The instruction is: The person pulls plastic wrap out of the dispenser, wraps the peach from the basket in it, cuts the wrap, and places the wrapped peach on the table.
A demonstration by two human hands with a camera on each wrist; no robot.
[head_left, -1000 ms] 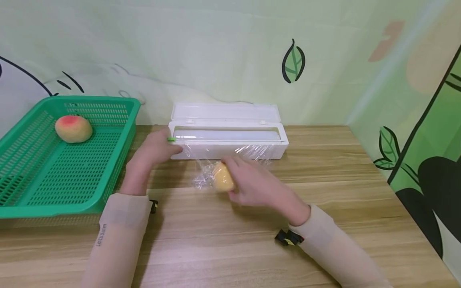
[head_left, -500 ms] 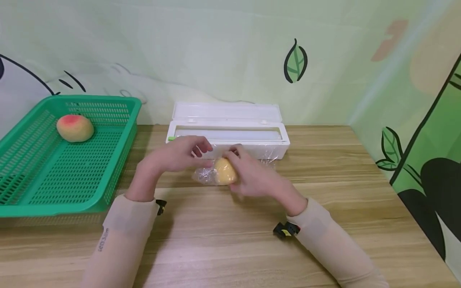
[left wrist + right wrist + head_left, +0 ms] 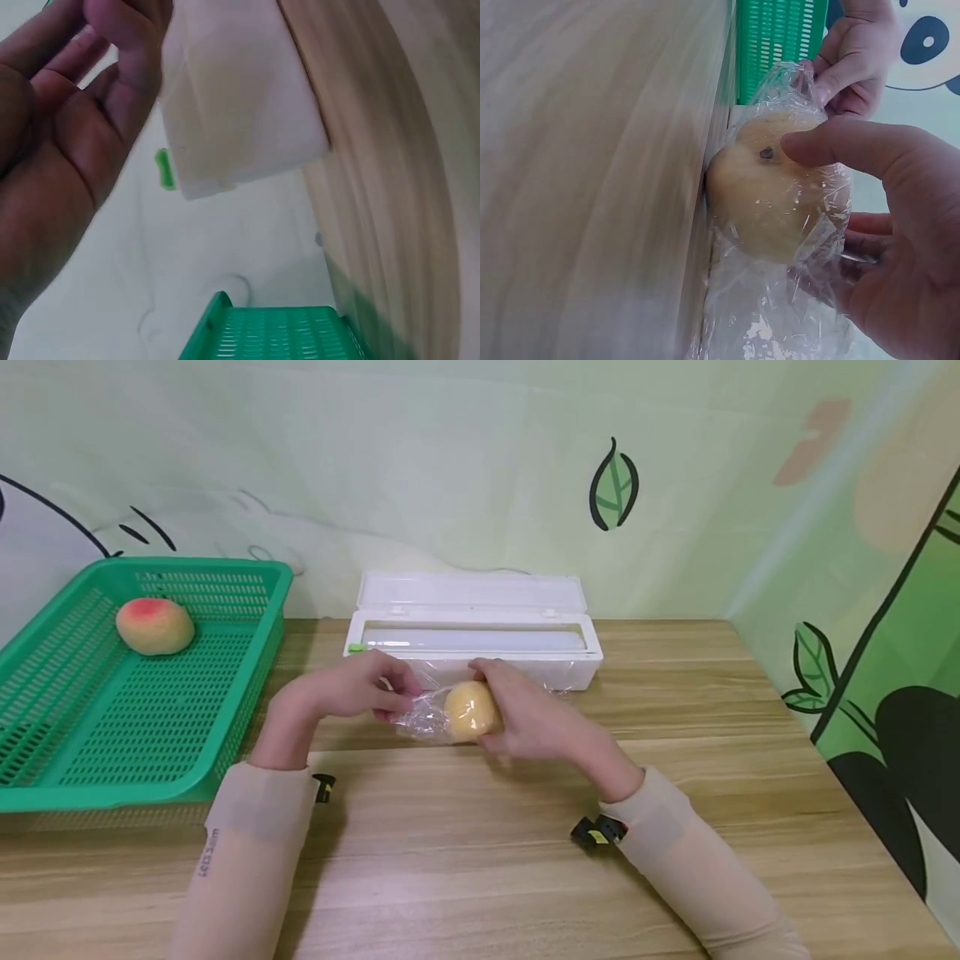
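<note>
A yellowish peach [image 3: 471,708] sits inside crinkled cling film [image 3: 425,717] in front of the white cling film dispenser [image 3: 577,675]. My right hand [image 3: 528,710] grips the peach from the right; in the right wrist view, its thumb presses the wrapped fruit near the dark stem spot. On the left, my left hand [image 3: 348,689] pinches the gathered end of the film, as the right wrist view also shows. The dispenser's lid stands raised, with the film roll [image 3: 472,640] visible inside and a green slider [image 3: 357,647] at its left end.
A green plastic basket [image 3: 135,799] stands at the left, holding another peach [image 3: 155,627] with a red blush. Behind the dispenser rises a printed wall covering [image 3: 465,468]. The wooden table [image 3: 465,860] extends in front and to the right.
My left hand has left the dispenser's left end, crossed right toward the peach, and now pinches the film end. My right hand has turned the peach slightly and raised it a little.
</note>
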